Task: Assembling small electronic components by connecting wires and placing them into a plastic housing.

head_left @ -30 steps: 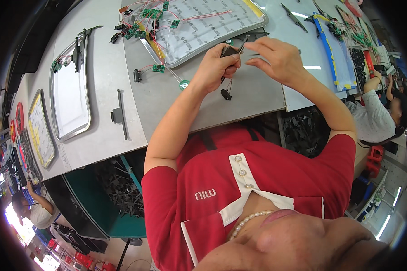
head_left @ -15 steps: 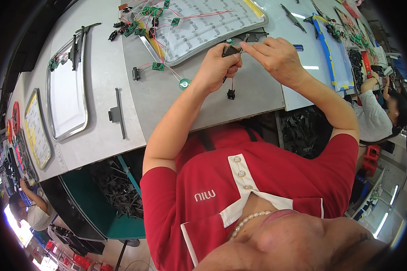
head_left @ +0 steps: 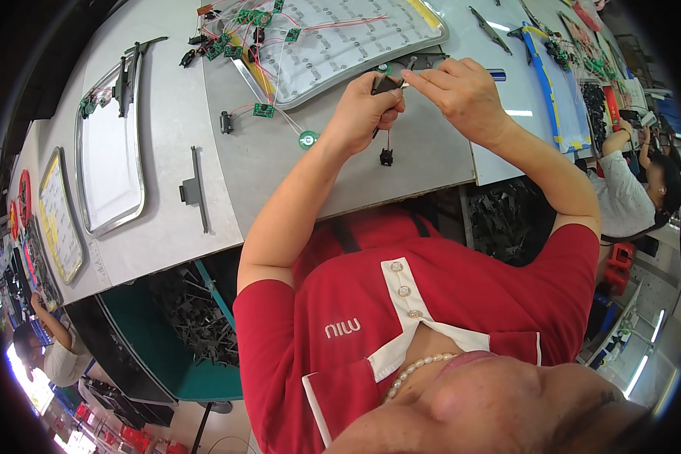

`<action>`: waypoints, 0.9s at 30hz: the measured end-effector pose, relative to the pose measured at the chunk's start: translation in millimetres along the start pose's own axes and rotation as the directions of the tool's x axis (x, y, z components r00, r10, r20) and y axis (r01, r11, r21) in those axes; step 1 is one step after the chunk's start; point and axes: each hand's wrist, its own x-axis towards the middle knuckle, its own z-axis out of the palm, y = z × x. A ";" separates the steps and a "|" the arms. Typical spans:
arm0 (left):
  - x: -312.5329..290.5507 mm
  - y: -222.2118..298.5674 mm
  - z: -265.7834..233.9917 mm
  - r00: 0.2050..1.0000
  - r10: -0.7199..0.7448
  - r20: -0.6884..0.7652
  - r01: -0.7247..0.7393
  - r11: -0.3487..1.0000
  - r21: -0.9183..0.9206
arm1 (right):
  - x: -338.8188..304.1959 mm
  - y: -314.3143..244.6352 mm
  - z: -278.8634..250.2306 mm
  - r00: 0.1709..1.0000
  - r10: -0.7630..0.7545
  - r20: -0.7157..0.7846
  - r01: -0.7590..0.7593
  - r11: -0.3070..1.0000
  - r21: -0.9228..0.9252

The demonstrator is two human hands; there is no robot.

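Note:
My left hand (head_left: 365, 113) is closed around a flat dark plastic part (head_left: 387, 85), held above the table. At the tip of that part, the thumb and fingers of my right hand (head_left: 465, 98) are pinched together; what lies between them is too small to make out. Below my left hand a small black component (head_left: 387, 157) hangs by a thin red wire. Left of that hand, a round green disc (head_left: 308, 140) with pale wires and a small green circuit board (head_left: 263, 110) rest on the table.
A metal-framed patterned panel (head_left: 333, 53) lies beyond my hands, with wired boards (head_left: 223, 47) at its left. Another framed panel (head_left: 112, 170) and a long black strip (head_left: 194, 189) lie farther left. Bins of black parts (head_left: 197, 314) stand under the table edge. People work at both sides.
Both hands stay nearly where they were, meeting at the dark part. My right hand's fingers have shifted slightly. The view has moved a little.

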 end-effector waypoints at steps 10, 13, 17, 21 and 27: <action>-0.2 -4.1 1.6 1.000 -0.008 -0.018 0.008 1.000 -0.007 | 0.3 -7.2 -2.0 0.997 0.024 0.077 -0.021 0.999 -0.032; -1.2 -1.6 1.8 1.000 -0.011 -0.019 0.011 1.000 -0.013 | 3.3 -2.7 -4.5 0.995 0.026 0.100 -0.029 0.999 0.025; -0.8 -0.6 1.4 1.000 0.000 -0.017 0.000 1.000 -0.006 | 2.9 -0.7 -6.6 0.989 0.031 0.145 -0.037 0.999 0.039; -1.7 -0.8 2.9 1.000 0.002 -0.002 -0.002 1.000 -0.008 | 3.5 -4.0 -6.7 0.994 0.007 0.113 -0.006 1.000 -0.012; -0.3 1.1 -1.1 0.999 -0.035 0.007 0.036 0.998 -0.053 | 4.1 0.1 -4.8 0.989 -0.002 0.146 -0.004 0.999 0.035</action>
